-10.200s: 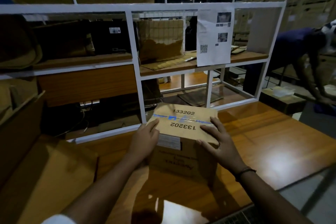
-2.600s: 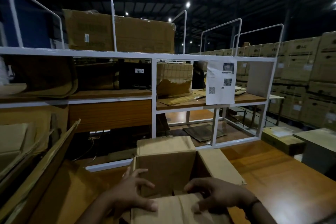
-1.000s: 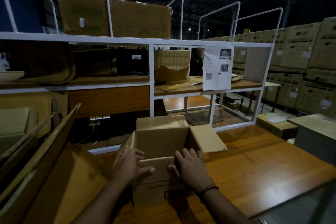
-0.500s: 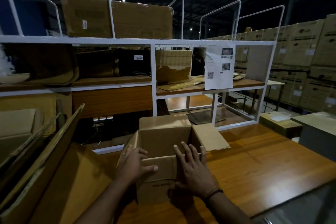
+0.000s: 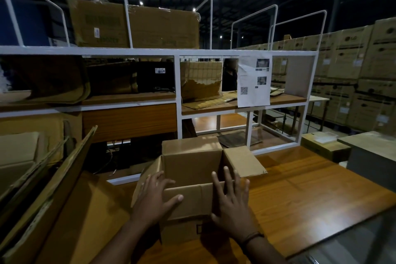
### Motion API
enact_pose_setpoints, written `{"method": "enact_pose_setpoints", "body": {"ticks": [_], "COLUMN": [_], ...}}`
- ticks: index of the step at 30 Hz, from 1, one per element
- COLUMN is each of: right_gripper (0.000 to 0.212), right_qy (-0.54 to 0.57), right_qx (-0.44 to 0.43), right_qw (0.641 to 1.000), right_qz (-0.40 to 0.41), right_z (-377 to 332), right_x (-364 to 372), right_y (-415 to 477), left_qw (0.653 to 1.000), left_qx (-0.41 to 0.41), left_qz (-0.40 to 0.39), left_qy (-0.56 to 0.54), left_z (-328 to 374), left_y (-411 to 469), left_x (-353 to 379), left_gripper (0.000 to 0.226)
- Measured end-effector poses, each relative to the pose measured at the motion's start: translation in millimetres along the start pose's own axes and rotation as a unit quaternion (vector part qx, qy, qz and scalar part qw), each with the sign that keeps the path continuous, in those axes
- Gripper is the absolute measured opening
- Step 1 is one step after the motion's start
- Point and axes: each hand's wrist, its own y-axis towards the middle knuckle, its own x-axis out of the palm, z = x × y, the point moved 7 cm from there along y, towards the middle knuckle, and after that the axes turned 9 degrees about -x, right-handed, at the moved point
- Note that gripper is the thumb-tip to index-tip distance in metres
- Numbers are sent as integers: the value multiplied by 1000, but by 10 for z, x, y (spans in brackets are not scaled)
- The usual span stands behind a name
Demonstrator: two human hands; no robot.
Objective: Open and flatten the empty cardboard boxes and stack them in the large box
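- Pressing flat against the near side of the small cardboard box [image 5: 192, 169], both hands have their fingers straight and spread. Neither curls round anything.
- The left hand [image 5: 153, 198] lies on the box's near corner at about 7 o'clock. Its thumb stretches across the near flap [image 5: 190, 199], which is folded down outside the wall.
- The right hand [image 5: 232, 206], with a dark wristband [image 5: 252, 237], covers the same flap's end at about 5 o'clock. Its fingertips reach past the rim.
- The box stands upright and open-topped on the wooden table [image 5: 310, 199], straight ahead of the person. Its 3 o'clock flap [image 5: 244, 162] lies splayed outward, the 12 o'clock flap [image 5: 190, 146] stands up, and the 9 o'clock flap [image 5: 146, 174] leans out.
- Just beside it at 9 o'clock is the large box [image 5: 64, 195], with flattened cardboard sheets [image 5: 19, 156] standing inside.
- Beyond, at 12 o'clock, a white shelf frame [image 5: 177, 92] carries torn cardboard [image 5: 200, 83], a hanging paper sheet [image 5: 254, 81] and a big carton [image 5: 139, 25] on top.
- Farthest off, at 2 o'clock, stacked cartons [image 5: 353, 70] form a wall.
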Motion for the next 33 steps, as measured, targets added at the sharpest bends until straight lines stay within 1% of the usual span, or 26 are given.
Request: {"method": "enact_pose_setpoints", "body": {"ticks": [2,3,5,6,7,9,11,14,16,18,19,20,21,22,24,25,27,28,30,33], "right_gripper": [134,132,125,119,109,85,67,50,41,39,43,50,57,61,60,58,60,62,65,65], "right_qy": [24,31,71,101,133,179,208,253,305,339,350,354,344,315,218,174,109,84,59,47], "right_qx": [38,41,17,0,-16,-41,-52,-38,-9,11,13,10,8,8,12,17,30,29,23,24], "right_qw": [999,999,997,993,987,966,945,913,878,857,856,862,878,900,953,973,992,995,997,998], "right_qz": [19,18,31,55,91,179,247,318,368,388,381,361,334,300,209,152,55,37,50,41], "right_z": [101,125,117,101,89,96,108,122,194,247,252,244,219,198,174,171,197,213,242,258], "right_x": [-33,-56,-154,-234,-332,-543,-752,-992,-1070,-1082,-1058,-1007,-941,-853,-609,-469,-208,-121,-53,-50], "right_y": [-71,-106,-170,-199,-223,-235,-177,-10,93,186,236,285,334,378,449,458,412,379,324,322], "left_qw": [999,995,979,967,954,927,909,896,881,855,860,879,902,921,949,960,981,987,992,994], "left_qx": [-14,-14,-6,-3,-4,-23,-42,-49,-56,-65,-63,-64,-67,-71,-73,-74,-78,-78,-77,-68], "left_qz": [33,64,147,187,221,258,253,244,246,222,207,193,176,162,135,117,70,51,35,41], "left_qy": [-40,-72,-141,-171,-201,-270,-328,-368,-401,-463,-463,-432,-389,-347,-275,-243,-164,-132,-97,-69], "left_z": [-55,-71,-114,-139,-174,-242,-280,-304,-320,-317,-313,-282,-256,-227,-201,-186,-196,-197,-210,-232], "left_y": [-79,-120,-198,-233,-262,-299,-294,-293,-276,-248,-220,-205,-181,-161,-113,-96,-64,-63,-89,-126], "left_x": [-26,-70,-202,-269,-323,-401,-391,-301,-245,-192,-162,-151,-120,-92,-14,19,107,139,153,128], "left_gripper": [63,61,49,44,43,51,56,60,60,52,50,52,52,51,49,51,55,56,63,72]}}
